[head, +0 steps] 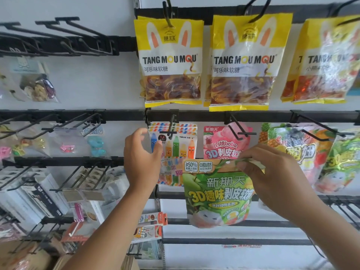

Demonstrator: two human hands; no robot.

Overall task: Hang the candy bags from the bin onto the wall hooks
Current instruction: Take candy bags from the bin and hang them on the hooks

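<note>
Candy bag (218, 193) in right hand (272, 172), before peach bag (220, 143); crayon bags (179, 145) left, left hand (142, 158) beside.

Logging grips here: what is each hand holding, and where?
Right hand pinches the green candy bag by its top edge. Left hand is at the crayon-print bags; grip cannot be told.

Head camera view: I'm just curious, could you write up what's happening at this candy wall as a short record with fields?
Place: wall rack of black hooks with candy bags hanging on them
Right hand: pinches the top edge of the green bag
Status: held in the air, not yet on a hook
Behind it: pink peach bag hanging on a hook
Left hand: at the left edge of the crayon-print bags, thumb over their front; grip unclear
Row above: yellow bunny-ear bags, already hung
</note>
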